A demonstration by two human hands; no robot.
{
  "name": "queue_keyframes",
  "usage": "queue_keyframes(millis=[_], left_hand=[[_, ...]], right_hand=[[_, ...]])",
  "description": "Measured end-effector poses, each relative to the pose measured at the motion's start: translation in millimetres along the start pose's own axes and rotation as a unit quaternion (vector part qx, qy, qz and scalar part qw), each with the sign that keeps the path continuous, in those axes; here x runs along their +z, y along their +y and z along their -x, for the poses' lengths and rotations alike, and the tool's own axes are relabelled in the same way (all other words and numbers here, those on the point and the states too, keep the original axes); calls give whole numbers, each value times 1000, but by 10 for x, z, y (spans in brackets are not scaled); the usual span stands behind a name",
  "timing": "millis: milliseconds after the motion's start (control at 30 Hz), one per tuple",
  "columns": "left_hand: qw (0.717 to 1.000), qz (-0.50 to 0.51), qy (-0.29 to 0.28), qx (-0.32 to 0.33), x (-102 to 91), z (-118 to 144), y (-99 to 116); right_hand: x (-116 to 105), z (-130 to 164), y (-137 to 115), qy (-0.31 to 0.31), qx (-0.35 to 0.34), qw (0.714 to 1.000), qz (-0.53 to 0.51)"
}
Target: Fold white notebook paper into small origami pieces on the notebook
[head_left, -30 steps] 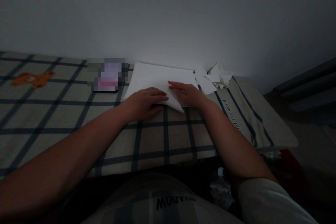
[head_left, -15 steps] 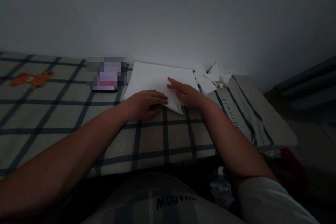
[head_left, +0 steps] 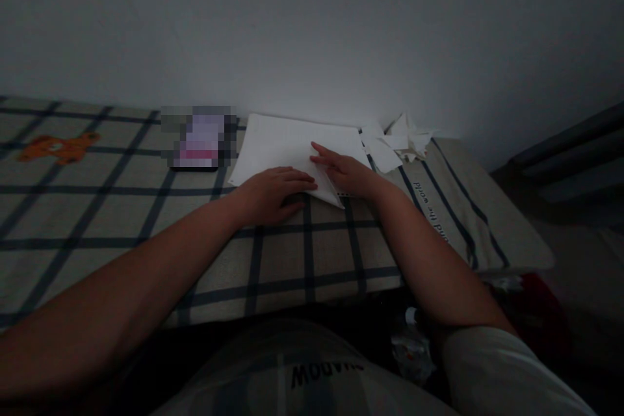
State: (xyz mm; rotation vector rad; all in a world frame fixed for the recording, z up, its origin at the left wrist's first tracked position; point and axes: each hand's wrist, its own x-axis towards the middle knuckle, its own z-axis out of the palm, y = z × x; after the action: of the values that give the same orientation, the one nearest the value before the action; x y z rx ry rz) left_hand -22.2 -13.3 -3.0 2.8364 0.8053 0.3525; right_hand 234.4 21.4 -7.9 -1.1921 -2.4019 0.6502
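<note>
A folded piece of white paper point(head_left: 332, 195) lies over the front edge of a white paper pad point(head_left: 280, 142), its pointed corner sticking out toward me. My left hand point(head_left: 275, 195) rests at the left of the fold, fingers stretched onto the paper and thumb apart, close to the cloth. On the right side, my right hand point(head_left: 344, 172) lies on the paper with fingers extended and spread. The fold is partly covered by both hands. A row of holes shows along the pad's edge under my right hand.
Torn and folded paper scraps point(head_left: 404, 140) lie right of the pad. A phone point(head_left: 202, 140), blurred out, is at its left, and an orange bear-shaped piece point(head_left: 58, 147) farther left. Checked cloth point(head_left: 283, 260) covers the table, with a wall point(head_left: 292, 32) behind.
My left hand has slid slightly right along the folded paper. The paper's pointed corner has shifted a little right and away from me. My right hand is almost unmoved.
</note>
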Motion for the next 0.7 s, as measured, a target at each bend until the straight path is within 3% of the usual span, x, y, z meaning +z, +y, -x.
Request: queue_keyframes(millis=[267,500,700], left_hand=[[1000,26,14,3,25,21,-51],[999,41,19,1,23,23,-68],[998,55,27,-5,-1,11,-94]], right_hand=[[27,9,-14,14,1,1000,14],[-13,7,-47,84,31,996,12],[-41,10,-80,74,18,997,14]])
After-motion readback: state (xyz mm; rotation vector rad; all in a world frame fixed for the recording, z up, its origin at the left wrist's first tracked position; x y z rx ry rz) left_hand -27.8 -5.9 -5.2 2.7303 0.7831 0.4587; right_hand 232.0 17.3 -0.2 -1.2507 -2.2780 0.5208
